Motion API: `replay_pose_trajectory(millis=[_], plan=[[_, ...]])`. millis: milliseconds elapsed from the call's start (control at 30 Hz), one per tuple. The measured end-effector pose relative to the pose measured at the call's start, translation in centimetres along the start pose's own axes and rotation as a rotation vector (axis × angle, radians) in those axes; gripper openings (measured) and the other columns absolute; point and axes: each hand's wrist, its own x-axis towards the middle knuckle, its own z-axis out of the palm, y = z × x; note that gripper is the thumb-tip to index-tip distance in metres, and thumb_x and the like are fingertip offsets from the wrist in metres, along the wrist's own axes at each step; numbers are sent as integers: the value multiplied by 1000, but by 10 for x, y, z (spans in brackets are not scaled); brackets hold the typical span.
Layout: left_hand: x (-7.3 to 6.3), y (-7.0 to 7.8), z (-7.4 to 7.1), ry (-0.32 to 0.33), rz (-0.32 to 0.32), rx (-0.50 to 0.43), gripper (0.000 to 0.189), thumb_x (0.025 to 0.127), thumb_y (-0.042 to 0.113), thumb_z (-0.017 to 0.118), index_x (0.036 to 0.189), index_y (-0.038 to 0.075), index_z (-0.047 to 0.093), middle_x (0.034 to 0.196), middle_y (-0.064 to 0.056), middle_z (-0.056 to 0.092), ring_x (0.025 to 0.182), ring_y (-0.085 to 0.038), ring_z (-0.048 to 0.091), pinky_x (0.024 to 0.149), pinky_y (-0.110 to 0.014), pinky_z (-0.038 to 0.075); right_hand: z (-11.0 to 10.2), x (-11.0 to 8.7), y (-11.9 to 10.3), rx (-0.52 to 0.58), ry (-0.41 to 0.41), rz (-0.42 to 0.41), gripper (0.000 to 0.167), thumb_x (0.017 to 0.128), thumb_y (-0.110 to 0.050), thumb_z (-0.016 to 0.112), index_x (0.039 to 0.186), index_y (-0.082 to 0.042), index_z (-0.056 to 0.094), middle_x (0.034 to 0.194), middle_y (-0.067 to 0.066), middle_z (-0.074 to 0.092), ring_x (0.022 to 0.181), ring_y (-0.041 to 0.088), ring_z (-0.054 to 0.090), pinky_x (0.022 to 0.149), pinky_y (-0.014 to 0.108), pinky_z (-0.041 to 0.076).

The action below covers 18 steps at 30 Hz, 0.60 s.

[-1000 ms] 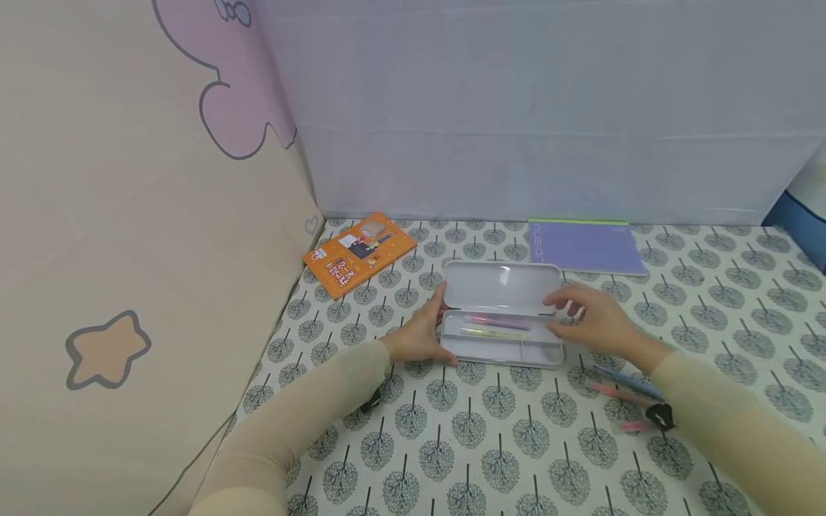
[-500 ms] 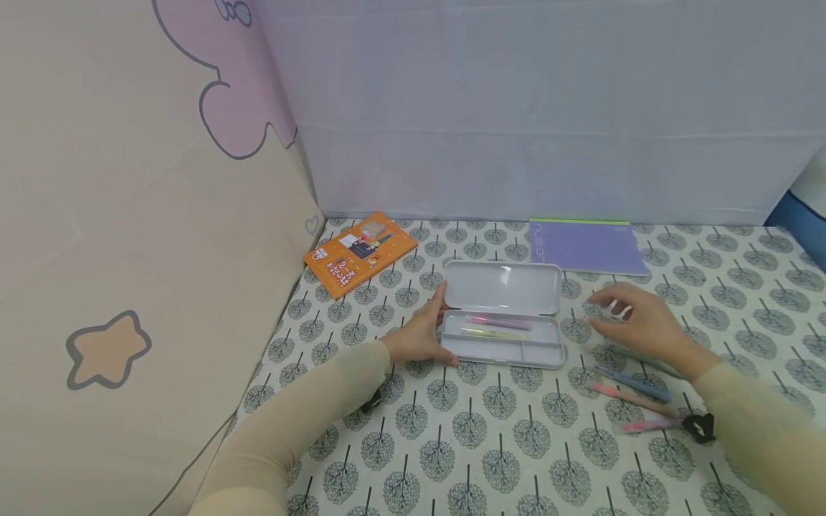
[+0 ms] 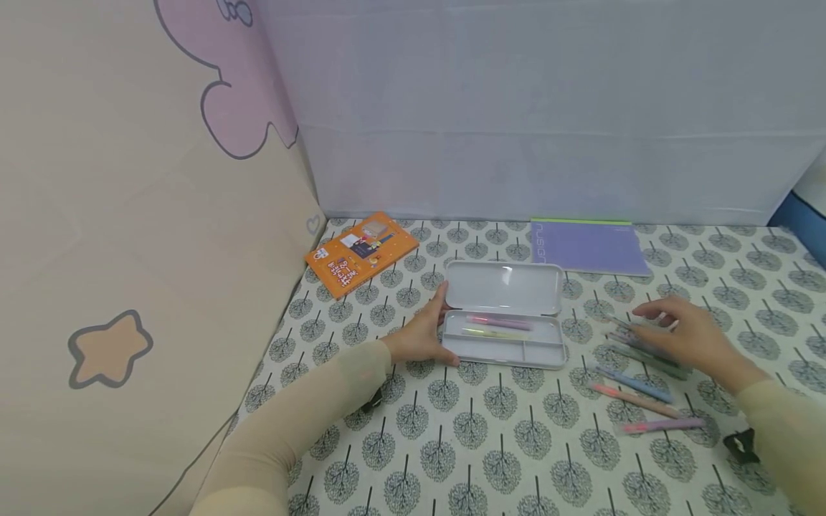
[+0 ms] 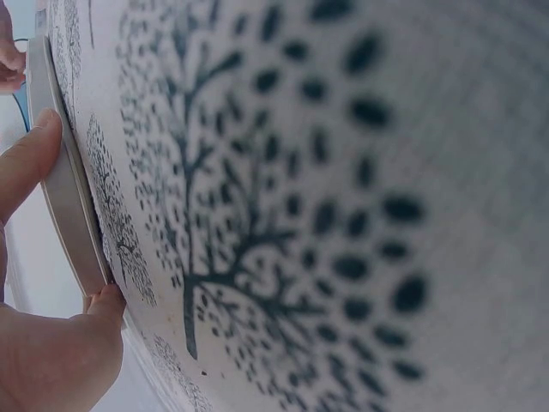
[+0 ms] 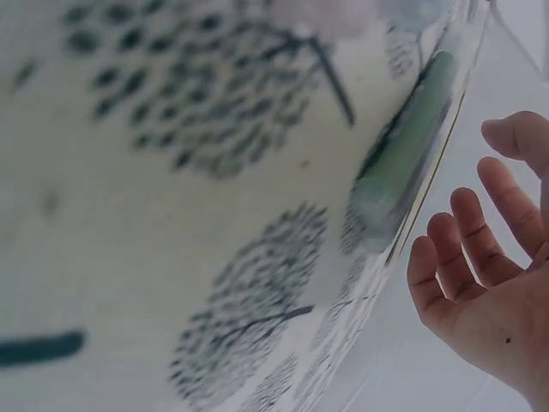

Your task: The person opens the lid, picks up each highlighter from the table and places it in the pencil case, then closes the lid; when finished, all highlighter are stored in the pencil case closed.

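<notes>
A white pencil case (image 3: pixel 480 350) lies with its lid raised back, a pink-and-purple pen (image 3: pixel 500 323) and a yellow pen (image 3: pixel 493 334) in its rear compartment. My left hand (image 3: pixel 421 335) holds its left end, thumb at the front corner and fingers near the hinge; the left wrist view shows thumb and finger on the case's edge (image 4: pixel 69 202). To the right, my right hand (image 3: pixel 693 338) hovers over several pens, fingers loosely bent and nothing in them. A green pen (image 5: pixel 407 142) lies just beyond its fingertips in the right wrist view.
Nearer me on the tree-print cloth lie a blue pen (image 3: pixel 634 383), an orange pen (image 3: pixel 635 400) and a purple pen (image 3: pixel 665 425). An orange book (image 3: pixel 361 254) is at the back left, a purple notebook (image 3: pixel 589 247) behind the case. Curtain walls (image 3: pixel 548 107) stand behind and at left.
My right hand has moved right, away from the pencil case to the loose pens, uncovering the nearer ones. My left hand stays on the case.
</notes>
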Motion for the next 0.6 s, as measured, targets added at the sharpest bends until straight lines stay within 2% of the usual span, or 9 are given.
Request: replay_pose_trajectory(millis=[133, 267, 400, 600], plan=[[0, 0, 0, 0, -6, 4, 151, 55, 18, 95, 153, 22, -19, 139, -7, 43, 132, -20, 46, 117, -28, 33, 0, -3, 11, -33, 8, -32, 30, 81, -18, 77, 108, -7, 69, 100, 16, 64, 80, 21, 57, 61, 28, 47], [0, 0, 0, 1, -9, 9, 150, 54, 18, 95, 153, 22, -18, 139, -7, 42, 133, -21, 45, 117, -28, 32, 2, -5, 18, -63, 8, -62, 29, 78, -11, 78, 106, -7, 71, 94, 13, 65, 73, 7, 55, 56, 22, 45], [1, 1, 1, 8, -10, 6, 151, 54, 17, 95, 154, 22, -18, 140, -8, 43, 133, -21, 45, 116, -27, 33, 3, -7, 21, -68, -3, -72, 27, 78, -9, 76, 105, -7, 71, 91, 11, 65, 70, -4, 50, 52, 20, 43], [1, 2, 0, 5, -13, 1, 151, 53, 17, 95, 154, 21, -17, 139, -8, 42, 132, -21, 46, 115, -27, 34, 6, -6, 24, -84, -11, -78, 25, 77, -8, 76, 102, -6, 71, 86, 5, 65, 68, -9, 47, 52, 20, 44]])
